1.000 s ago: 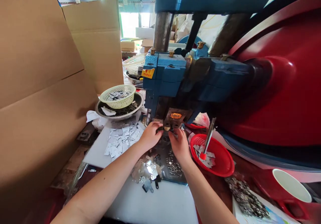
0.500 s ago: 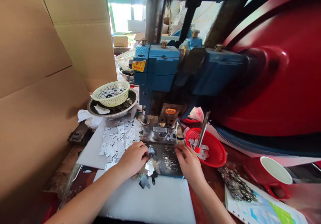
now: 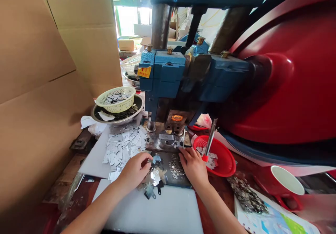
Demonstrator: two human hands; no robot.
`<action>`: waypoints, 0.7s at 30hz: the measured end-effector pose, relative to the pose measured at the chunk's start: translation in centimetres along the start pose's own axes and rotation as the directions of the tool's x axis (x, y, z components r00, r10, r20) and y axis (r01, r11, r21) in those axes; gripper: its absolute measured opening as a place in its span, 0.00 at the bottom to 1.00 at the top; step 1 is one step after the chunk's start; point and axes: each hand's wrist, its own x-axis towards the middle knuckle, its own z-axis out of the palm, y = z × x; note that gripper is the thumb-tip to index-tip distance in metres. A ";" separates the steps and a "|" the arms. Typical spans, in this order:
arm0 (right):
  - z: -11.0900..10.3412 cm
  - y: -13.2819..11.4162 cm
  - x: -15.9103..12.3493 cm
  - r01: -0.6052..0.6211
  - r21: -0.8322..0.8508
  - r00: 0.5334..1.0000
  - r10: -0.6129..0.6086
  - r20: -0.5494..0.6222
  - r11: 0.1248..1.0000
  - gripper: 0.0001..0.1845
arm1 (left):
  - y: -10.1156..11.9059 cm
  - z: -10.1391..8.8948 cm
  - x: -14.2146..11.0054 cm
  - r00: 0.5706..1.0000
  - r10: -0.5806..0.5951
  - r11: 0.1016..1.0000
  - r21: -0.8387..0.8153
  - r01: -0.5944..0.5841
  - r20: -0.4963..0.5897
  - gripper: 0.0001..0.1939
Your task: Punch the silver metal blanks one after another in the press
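Note:
My left hand [image 3: 135,169] hovers over small cut metal plates [image 3: 155,176] on the near left of the dark bed plate [image 3: 168,160]. Its fingers are bent, with a gap between thumb and forefinger and nothing visible in it. My right hand [image 3: 194,165] lies over the plate's right side, fingers stretched toward the front edge of the die base [image 3: 154,146]. Nothing shows in those fingers, though their undersides are hidden. A flat grey metal piece [image 3: 166,137] sits on the die under the blue press head [image 3: 168,75]. Tiny metal discs [image 3: 175,167] are scattered between my hands.
Flat metal blanks [image 3: 123,144] are heaped at left. Behind them, a pale basket [image 3: 118,105] rests in a metal bowl [image 3: 126,120]. Right are a red basket [image 3: 223,160] with a metal-shafted tool [image 3: 210,139], a red mug [image 3: 286,181] and a large red wheel [image 3: 283,97]. Cardboard [image 3: 31,129] walls the left.
My left hand has drawn slightly left and down, and its thumb and forefinger are farther apart. My right hand's fingertips have moved up toward the die base. The view has shifted slightly.

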 end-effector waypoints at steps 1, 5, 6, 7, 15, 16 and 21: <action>0.0 0.0 0.0 0.001 -0.004 1.000 -0.001 0.003 1.000 0.14 | 0.0 0.1 0.0 1.000 0.000 1.000 -0.018 0.000 -0.004 0.13; 0.2 0.1 0.1 -0.028 0.023 1.000 0.028 -0.003 0.999 0.14 | 0.1 0.1 0.0 1.000 -0.007 0.996 -0.091 0.007 -0.004 0.12; 0.2 0.1 0.0 -0.036 0.034 0.999 0.036 -0.004 0.999 0.14 | 0.2 0.1 0.0 1.000 -0.021 0.994 -0.112 0.021 0.001 0.11; 0.3 0.2 0.0 -0.040 0.045 0.999 0.040 -0.005 0.998 0.14 | 0.2 0.2 0.0 0.999 -0.033 0.991 -0.133 0.033 0.007 0.10; 0.0 0.0 0.5 -0.047 0.202 0.997 0.060 -0.058 0.978 0.14 | 0.5 0.0 0.7 0.998 -0.066 0.966 -0.253 0.060 -0.017 0.13; -0.1 -0.2 1.0 -0.058 0.241 0.993 0.080 -0.083 0.969 0.13 | 0.7 -0.1 1.0 0.997 -0.073 0.962 -0.267 0.063 -0.028 0.13; 0.1 -2.3 5.6 -0.044 0.318 0.991 0.082 -0.109 0.947 0.10 | 2.1 -0.2 4.0 0.990 -0.073 0.940 -0.339 0.028 -0.120 0.08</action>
